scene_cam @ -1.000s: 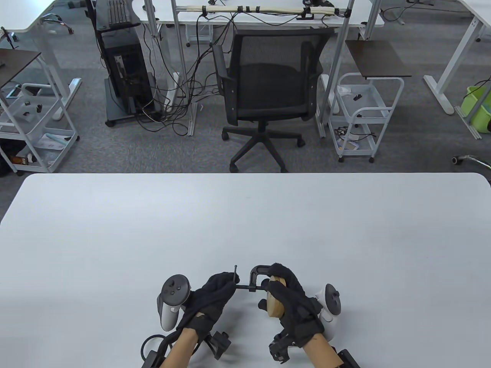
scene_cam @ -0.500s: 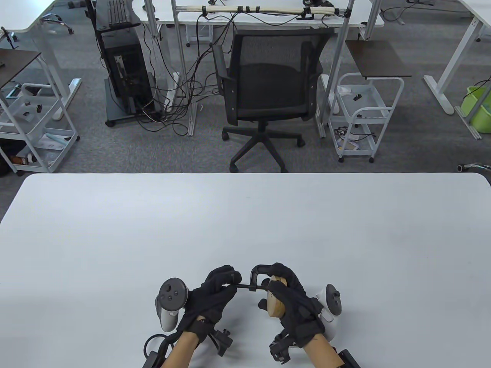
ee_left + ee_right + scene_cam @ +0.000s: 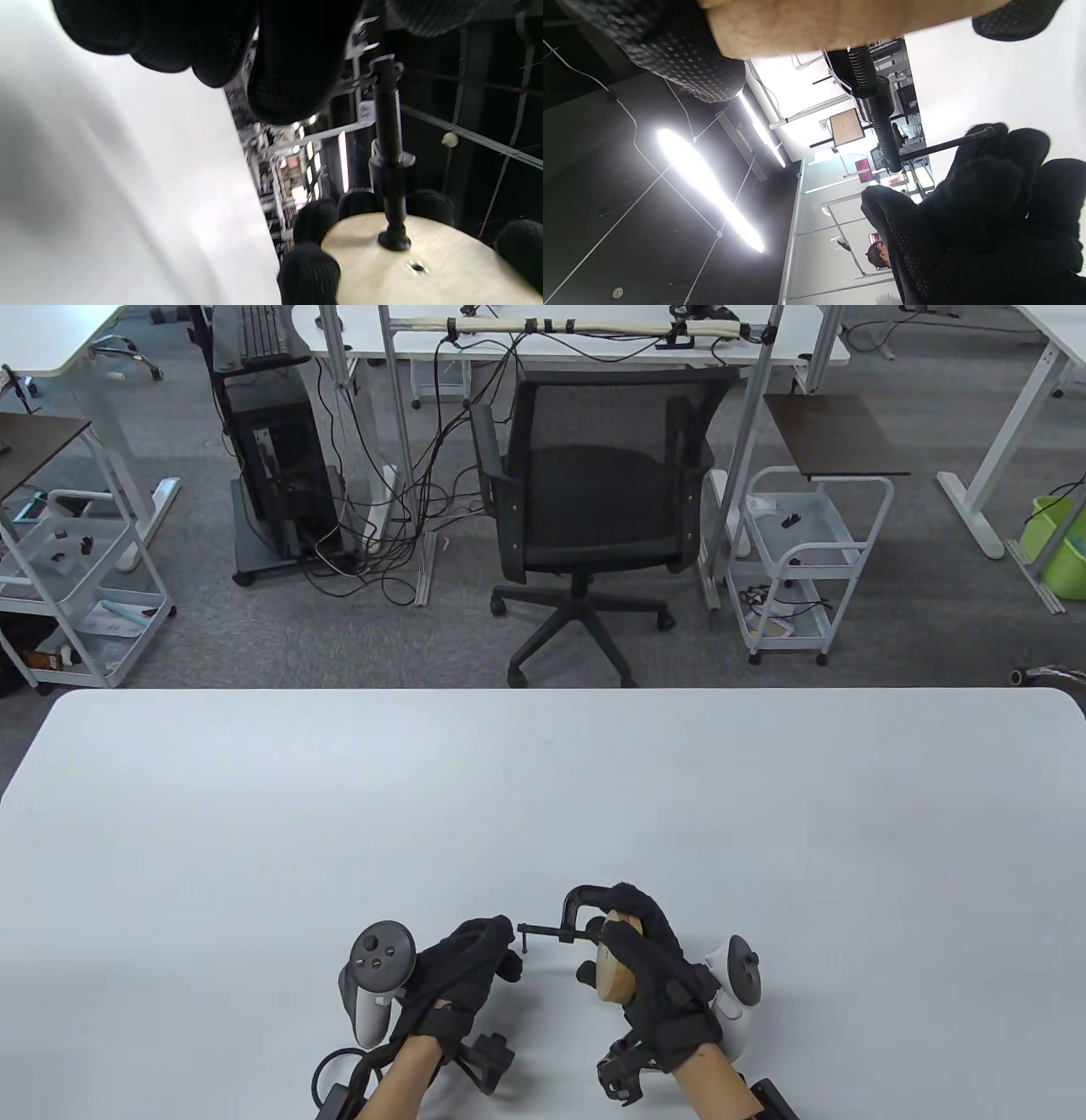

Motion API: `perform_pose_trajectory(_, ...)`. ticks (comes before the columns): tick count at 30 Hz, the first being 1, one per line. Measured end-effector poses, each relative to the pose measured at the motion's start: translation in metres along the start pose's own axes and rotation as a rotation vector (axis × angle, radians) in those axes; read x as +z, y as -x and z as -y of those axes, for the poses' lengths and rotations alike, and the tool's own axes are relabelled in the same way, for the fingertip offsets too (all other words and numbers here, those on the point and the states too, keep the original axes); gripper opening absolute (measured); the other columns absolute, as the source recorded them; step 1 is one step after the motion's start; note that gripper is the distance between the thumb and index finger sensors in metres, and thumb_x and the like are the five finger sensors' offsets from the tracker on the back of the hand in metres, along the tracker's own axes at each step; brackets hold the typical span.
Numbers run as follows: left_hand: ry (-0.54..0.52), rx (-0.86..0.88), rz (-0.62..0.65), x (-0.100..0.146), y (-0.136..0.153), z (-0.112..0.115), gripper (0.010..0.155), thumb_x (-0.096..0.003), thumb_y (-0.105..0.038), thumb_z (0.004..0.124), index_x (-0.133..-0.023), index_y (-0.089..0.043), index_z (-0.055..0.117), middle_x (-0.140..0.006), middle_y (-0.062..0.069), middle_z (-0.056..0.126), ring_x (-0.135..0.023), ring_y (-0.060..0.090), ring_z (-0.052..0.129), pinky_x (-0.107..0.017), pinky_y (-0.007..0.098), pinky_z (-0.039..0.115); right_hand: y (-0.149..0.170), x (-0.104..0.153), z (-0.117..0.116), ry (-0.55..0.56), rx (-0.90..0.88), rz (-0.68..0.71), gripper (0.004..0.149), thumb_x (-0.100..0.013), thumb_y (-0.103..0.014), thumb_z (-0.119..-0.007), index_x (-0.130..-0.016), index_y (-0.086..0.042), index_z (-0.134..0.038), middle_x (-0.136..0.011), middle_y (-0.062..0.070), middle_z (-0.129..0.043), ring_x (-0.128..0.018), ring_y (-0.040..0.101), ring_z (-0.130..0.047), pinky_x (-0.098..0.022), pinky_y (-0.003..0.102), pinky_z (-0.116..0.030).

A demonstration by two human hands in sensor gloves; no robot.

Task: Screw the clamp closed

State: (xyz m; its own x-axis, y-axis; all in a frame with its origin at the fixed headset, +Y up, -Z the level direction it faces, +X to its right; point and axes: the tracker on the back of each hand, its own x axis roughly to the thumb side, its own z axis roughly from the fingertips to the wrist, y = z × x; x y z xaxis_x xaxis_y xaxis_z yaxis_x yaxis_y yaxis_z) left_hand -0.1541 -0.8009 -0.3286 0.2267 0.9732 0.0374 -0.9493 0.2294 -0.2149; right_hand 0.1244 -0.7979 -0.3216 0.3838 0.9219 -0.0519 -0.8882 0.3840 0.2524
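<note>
A black C-clamp (image 3: 584, 897) sits over the edge of a round wooden disc (image 3: 612, 976). My right hand (image 3: 635, 937) grips the disc and the clamp frame, holding them just above the table near its front edge. The clamp's screw (image 3: 556, 931) points left, and its crossbar handle (image 3: 524, 942) hangs downward. In the left wrist view the screw (image 3: 388, 127) has its pad (image 3: 394, 241) against the disc face (image 3: 445, 271). My left hand (image 3: 501, 954) is just left of the handle with its fingers loosely curled. In the right wrist view the crossbar's (image 3: 946, 145) tip lies at the left glove's fingertips (image 3: 1001, 144).
The white table (image 3: 543, 797) stretches away from both hands. A black office chair (image 3: 594, 500) stands beyond the far edge, with white carts (image 3: 806, 560) and cables on the floor. A tracker sits on each hand, left (image 3: 373, 976) and right (image 3: 738, 984).
My left hand turned the crossbar from pointing up to pointing down, then dropped back and loosened off it. The right hand shifted slightly right with the disc and clamp.
</note>
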Motion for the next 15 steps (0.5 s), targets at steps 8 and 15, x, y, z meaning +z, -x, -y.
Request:
perform_pose_trajectory(8, 0.137, 0.164, 0.055, -0.004, 0.001, 0.007, 0.073, -0.0564, -0.059, 0.067, -0.106, -0.005, 0.063, -0.115, 0.027, 0.041, -0.1, 0.056, 0.046, -0.064, 0.065, 0.06, -0.001, 0.0, -0.007, -0.054, 0.077, 0.017, 0.07, -0.051, -0.053, -0.089, -0.104, -0.021, -0.059, -0.111, 0.005, -0.046, -0.093, 0.052, -0.05, -0.049, 0.072, -0.065)
perform_pose_trajectory(15, 0.085, 0.091, 0.195, -0.003, -0.014, 0.002, 0.054, -0.0544, -0.039, 0.076, -0.106, -0.029, 0.065, -0.117, 0.022, 0.044, -0.102, 0.053, 0.047, -0.065, 0.067, 0.059, 0.0, 0.0, -0.007, -0.051, 0.056, -0.001, 0.07, -0.051, -0.053, -0.089, -0.104, -0.02, -0.058, -0.111, 0.006, -0.045, -0.093, 0.052, -0.049, -0.049, 0.073, -0.065)
